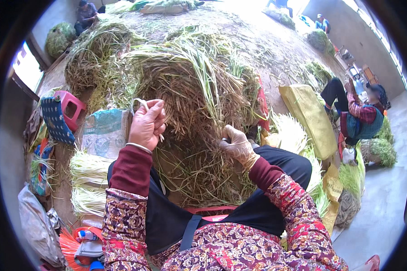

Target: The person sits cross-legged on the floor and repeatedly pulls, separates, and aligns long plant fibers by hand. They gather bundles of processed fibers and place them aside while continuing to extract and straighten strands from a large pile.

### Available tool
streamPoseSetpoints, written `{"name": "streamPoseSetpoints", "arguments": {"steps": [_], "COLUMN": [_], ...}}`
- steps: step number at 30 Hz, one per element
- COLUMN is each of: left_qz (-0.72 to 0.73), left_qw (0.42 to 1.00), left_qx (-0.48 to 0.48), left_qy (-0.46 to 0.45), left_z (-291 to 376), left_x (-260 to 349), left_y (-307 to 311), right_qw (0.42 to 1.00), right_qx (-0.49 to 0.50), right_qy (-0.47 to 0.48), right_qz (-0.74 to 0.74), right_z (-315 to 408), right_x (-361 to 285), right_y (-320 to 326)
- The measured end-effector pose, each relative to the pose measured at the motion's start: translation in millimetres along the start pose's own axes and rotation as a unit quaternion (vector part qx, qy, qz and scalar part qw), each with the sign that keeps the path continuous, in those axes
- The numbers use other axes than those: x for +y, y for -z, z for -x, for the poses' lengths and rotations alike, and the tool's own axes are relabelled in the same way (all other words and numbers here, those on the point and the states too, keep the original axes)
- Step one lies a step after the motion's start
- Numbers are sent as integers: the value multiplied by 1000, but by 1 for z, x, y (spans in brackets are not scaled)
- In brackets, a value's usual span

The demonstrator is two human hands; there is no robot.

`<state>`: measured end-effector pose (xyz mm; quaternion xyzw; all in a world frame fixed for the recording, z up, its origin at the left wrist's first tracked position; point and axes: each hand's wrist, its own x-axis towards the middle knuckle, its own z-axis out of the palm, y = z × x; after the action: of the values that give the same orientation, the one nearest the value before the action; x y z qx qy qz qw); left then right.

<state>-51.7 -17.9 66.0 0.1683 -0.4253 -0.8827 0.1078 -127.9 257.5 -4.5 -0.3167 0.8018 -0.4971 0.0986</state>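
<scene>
My bare left hand [148,124] is closed around a thin pale stalk [140,101], whose ends show above and below the fingers. My right hand [238,145], in a thin translucent glove, grips the root end of a few long green-stalked plants [207,81]; a small dark thing shows at its thumb. The plants' tops arch up over a large heap of leafy stalks with brown roots [176,78] in front of me. Loose green and dry stalks [203,179] lie between my knees. Pale trimmed stalks [90,186] are stacked in bundles left of my leg.
A pink plastic stool [71,110] with a blue cushion and a woven sack [105,132] stand on the left. More pale stalks [290,135] and a yellow wrapped bundle [308,118] lie to the right. A person [363,115] sits at the right; several others are farther back.
</scene>
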Motion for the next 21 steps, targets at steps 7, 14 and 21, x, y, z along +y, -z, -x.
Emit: {"name": "streamPoseSetpoints", "arguments": {"steps": [7, 14, 21], "left_qz": [-110, -196, -125], "left_qw": [992, 980, 988], "left_qx": [-42, -44, -94], "left_qy": [53, 1, -3], "left_z": [-26, -53, -25], "left_x": [-45, -68, -49], "left_y": [-23, -39, -57], "right_qw": [999, 994, 973], "right_qx": [16, -22, 166], "right_qy": [34, 105, 41], "right_qz": [-11, 31, -155], "right_z": [20, 20, 4], "right_x": [-32, -29, -24], "right_y": [-12, -14, 22]}}
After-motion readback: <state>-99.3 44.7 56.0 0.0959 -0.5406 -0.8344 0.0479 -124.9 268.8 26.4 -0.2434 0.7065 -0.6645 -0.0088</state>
